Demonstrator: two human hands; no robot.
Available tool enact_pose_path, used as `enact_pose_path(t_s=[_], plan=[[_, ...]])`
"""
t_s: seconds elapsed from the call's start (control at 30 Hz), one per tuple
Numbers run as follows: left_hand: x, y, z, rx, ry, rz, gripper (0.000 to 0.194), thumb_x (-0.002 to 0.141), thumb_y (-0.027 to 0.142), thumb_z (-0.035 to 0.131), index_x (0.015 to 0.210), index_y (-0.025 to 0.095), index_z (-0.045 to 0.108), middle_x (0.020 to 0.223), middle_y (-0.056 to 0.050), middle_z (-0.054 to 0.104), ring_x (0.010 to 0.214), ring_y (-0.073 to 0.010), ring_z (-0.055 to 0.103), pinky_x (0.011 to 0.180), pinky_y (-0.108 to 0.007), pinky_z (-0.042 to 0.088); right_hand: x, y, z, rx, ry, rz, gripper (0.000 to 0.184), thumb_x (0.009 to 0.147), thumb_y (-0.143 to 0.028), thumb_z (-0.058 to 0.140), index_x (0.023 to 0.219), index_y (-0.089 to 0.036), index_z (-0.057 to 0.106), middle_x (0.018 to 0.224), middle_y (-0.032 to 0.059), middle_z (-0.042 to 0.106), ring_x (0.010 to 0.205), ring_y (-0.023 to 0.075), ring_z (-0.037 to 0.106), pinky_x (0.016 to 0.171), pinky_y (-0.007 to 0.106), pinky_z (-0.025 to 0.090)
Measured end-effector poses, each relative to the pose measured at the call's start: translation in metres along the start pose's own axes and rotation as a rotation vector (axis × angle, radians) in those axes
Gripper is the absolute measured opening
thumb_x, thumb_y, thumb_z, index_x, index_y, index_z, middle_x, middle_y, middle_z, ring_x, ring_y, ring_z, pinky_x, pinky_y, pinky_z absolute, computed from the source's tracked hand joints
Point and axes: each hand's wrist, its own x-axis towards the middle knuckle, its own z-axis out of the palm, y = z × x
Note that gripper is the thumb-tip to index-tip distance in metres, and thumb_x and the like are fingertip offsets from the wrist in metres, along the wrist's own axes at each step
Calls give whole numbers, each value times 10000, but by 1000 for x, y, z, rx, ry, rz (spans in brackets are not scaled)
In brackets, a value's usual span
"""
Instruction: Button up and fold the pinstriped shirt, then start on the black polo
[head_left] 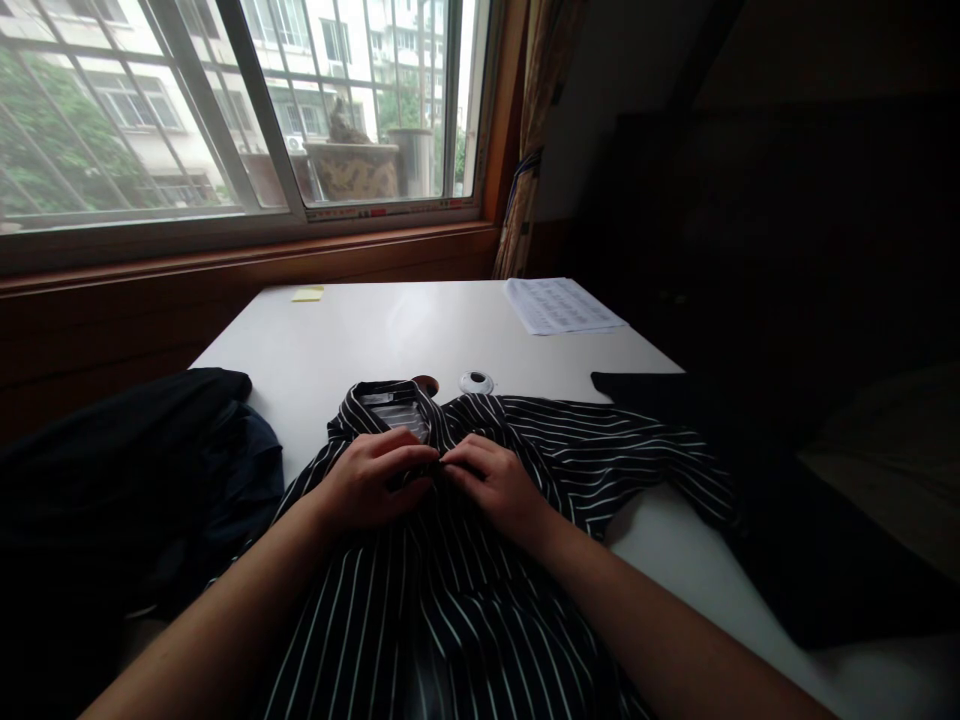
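A black shirt with white stripes (480, 580) lies spread on the white table, its collar (352, 405) toward the window and one sleeve (637, 445) stretched out to the right. Just below the collar, my left hand (379, 475) pinches the shirt's front edge between thumb and fingers. My right hand (499, 485) pinches the same front opening from the other side, its fingertips almost meeting those of my left. The small spot between the fingertips is too dark and covered to make out. Lower down, the shirt front hangs in loose folds.
Dark clothing (150, 480) is heaped at the left, and another dark garment (817, 560) lies at the right edge. On the white table (390, 325) are printed papers (562, 305), a yellow sticky note (307, 294) and a round white cable-hole cover (476, 382). A barred window (330, 110) stands behind.
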Motion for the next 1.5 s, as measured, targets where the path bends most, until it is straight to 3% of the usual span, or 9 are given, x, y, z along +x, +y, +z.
enact_pose_path(t_s=[0.13,0.5,0.97,1.5], plan=[[0,-1,4,120,3,12,234,882,252,665,1113,234,636,953,-49,642,774,-138,623,637,-255,510,1,0,-1,16,29,17,72,939,-223,631,930,-225,702,875,9,645,843,158,631,791,303,484],[-1,-6,9,147,-29,-53,175,920,243,635,1094,226,642,1056,-62,624,933,-164,646,782,-299,567,3,-1,-5,79,19,55,104,946,-235,609,902,-209,700,848,6,628,822,157,607,777,305,467],[1,-6,9,234,9,11,123,949,252,597,1038,200,662,983,-47,654,851,-143,665,699,-253,558,4,-2,-4,38,20,54,92,946,-219,607,907,-209,690,859,9,632,836,160,612,794,305,466],[2,-4,7,193,-6,-19,111,926,250,609,1024,206,635,980,-47,640,836,-149,651,690,-264,550,2,-2,-2,-5,31,43,84,951,-237,600,906,-222,670,870,12,630,848,166,611,800,317,474]])
